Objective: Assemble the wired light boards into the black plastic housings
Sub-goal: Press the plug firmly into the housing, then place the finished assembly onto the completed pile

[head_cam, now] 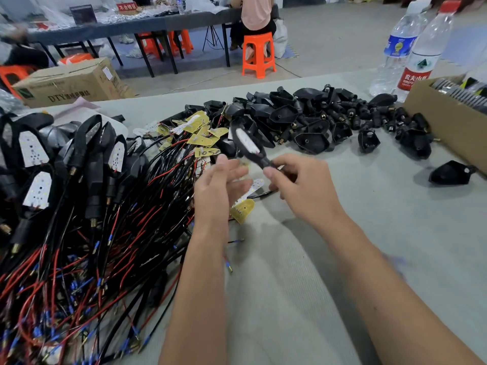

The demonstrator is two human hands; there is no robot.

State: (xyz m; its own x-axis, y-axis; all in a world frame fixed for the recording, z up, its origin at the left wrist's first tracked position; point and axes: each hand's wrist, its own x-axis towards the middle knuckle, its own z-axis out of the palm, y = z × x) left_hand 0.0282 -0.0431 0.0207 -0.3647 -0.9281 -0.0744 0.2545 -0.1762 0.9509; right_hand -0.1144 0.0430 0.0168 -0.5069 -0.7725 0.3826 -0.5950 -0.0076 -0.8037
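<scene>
Floor: grey (329,43), upper frame.
Near table: pale grey-green cover (290,259), wrinkled.
Far table: dark top (147,25), black legs, upper left; cluttered.
Stools: orange plastic (258,55), upper centre; a person (257,14) is seated on it.
Carton: printed cardboard (71,84), on floor, left.

Legible markings:

- Cardboard carton (66,83), on the floor far beyond and to the left of the left hand (216,185): printed "DTY", followed by Chinese characters too blurred to read.
- Yellow board (207,152), just beyond the left hand: handwritten "105".
- Red-labelled water bottle (419,61), well beyond the right hand (297,188): "农夫山泉".
- Red sign (127,7), on the distant table: white Chinese characters, unreadable.
- Blue-labelled bottle (399,46): text illegible.
</scene>
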